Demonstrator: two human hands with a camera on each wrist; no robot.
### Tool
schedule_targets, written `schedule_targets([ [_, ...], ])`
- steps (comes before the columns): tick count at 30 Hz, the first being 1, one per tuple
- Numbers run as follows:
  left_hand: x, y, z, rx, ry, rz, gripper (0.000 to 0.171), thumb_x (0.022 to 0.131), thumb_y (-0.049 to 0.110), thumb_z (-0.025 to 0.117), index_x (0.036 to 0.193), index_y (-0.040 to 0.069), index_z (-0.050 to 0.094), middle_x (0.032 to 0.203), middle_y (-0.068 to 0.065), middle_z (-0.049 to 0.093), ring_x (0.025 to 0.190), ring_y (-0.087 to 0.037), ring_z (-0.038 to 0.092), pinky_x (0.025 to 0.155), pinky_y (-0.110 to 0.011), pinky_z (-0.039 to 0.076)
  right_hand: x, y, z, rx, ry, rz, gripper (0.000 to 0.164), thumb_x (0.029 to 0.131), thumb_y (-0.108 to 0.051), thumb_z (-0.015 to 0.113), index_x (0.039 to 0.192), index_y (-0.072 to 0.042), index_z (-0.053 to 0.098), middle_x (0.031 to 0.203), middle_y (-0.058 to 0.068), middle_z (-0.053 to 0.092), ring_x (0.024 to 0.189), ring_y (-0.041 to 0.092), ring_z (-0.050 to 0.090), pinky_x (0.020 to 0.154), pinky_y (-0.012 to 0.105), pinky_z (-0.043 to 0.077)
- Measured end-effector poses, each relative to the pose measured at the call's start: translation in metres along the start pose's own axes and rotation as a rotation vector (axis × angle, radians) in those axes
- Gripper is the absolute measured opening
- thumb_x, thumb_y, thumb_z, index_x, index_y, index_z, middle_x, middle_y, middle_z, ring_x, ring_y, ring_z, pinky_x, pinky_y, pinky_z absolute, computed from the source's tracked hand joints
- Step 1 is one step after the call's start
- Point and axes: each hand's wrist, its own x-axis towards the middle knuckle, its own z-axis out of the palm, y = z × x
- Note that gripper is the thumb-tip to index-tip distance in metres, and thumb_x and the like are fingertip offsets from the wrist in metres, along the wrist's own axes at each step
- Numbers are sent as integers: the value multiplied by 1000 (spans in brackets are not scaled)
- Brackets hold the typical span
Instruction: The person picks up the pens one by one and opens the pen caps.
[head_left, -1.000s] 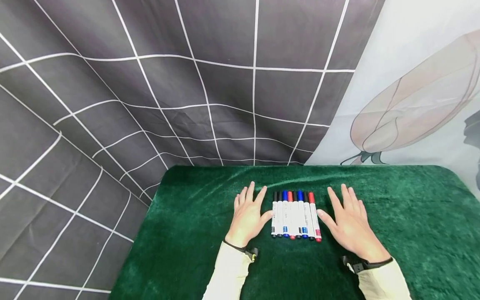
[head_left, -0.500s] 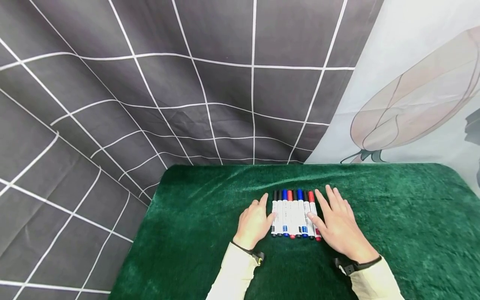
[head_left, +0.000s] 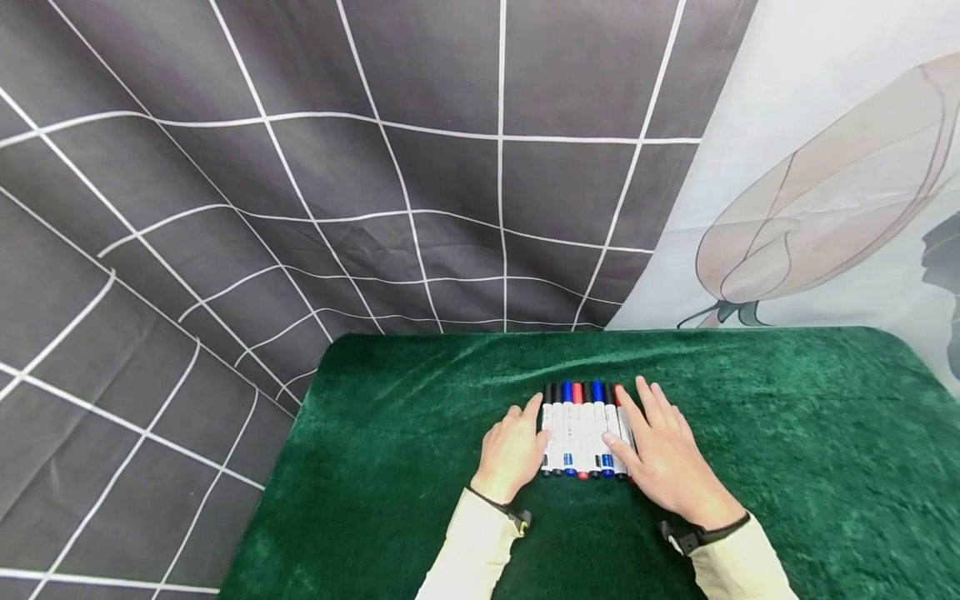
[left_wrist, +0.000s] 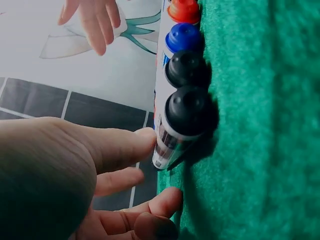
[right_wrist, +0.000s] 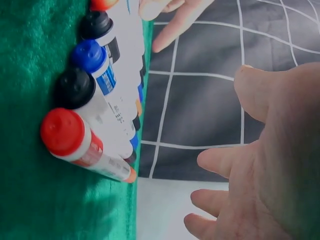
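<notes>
Several white whiteboard markers (head_left: 578, 433) with black, blue and red caps lie side by side in one row. At the row's left end is my left hand (head_left: 506, 454), its thumb tip right at the outermost black marker (left_wrist: 186, 112) and its other fingers loosely bent beside it. My right hand (head_left: 666, 462) is spread at the opposite end, its thumb overlapping the row in the head view and covering part of the last red marker (right_wrist: 67, 132). In the right wrist view that hand's fingers stand apart from the markers.
A green velvety cloth (head_left: 375, 467) covers the table under the markers. Behind it hangs a dark grey curtain (head_left: 442, 175) with white grid lines, and to the right a white curtain (head_left: 840, 292) with a large flower print.
Both hands have moved inward to the ends of the marker row, the right one travelling farther left. The left hand's fingers have bent from spread. The row looks slightly tighter at its right end.
</notes>
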Motion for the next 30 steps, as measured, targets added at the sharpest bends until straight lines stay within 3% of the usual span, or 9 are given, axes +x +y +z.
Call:
schedule_targets([
  [5, 0, 7, 6, 17, 35, -16, 56, 94, 26, 68, 144, 7, 51, 105, -13, 68, 72, -26, 66, 62, -39, 53, 0, -3, 3, -1, -3, -8, 73, 103, -46, 50, 156, 0, 29, 161, 32, 15, 147, 52, 13, 110, 69, 16],
  [10, -3, 18, 13, 51, 145, -91, 57, 88, 24, 72, 136, 1, 55, 97, -14, 69, 70, -29, 67, 61, -41, 53, 0, -4, 4, -3, 14, -26, 72, 103, -44, 51, 156, 0, 28, 160, 32, 17, 146, 52, 15, 109, 69, 18],
  [15, -5, 25, 18, 80, 255, -152, 30, 80, 18, 74, 102, -1, 66, 81, -12, 64, 63, -30, 66, 55, -41, 51, 1, -4, 4, -2, 10, -28, 73, 104, -45, 49, 156, 1, 25, 161, 32, 15, 147, 51, 14, 109, 69, 18],
  [20, -6, 25, 17, 112, 287, -147, 14, 77, 13, 73, 77, 2, 65, 71, -10, 59, 59, -29, 64, 52, -41, 49, 1, -4, 1, 16, 11, -18, 74, 104, -44, 49, 157, 0, 24, 161, 32, 16, 147, 51, 14, 110, 68, 17],
  [25, -7, 19, 9, 119, 299, -142, 19, 77, 17, 75, 73, 3, 64, 70, -9, 60, 60, -29, 64, 52, -40, 49, 2, -2, 2, 54, 7, -2, 81, 104, -45, 47, 158, 3, 11, 161, 31, 14, 148, 50, 12, 112, 66, 17],
  [30, -7, 17, -3, 97, 338, -78, 20, 74, 16, 77, 73, 5, 61, 70, -8, 58, 59, -29, 62, 50, -39, 46, 4, 0, 3, 117, 3, 7, 82, 105, -44, 46, 159, 1, 3, 163, 28, 11, 149, 49, 12, 113, 65, 17],
])
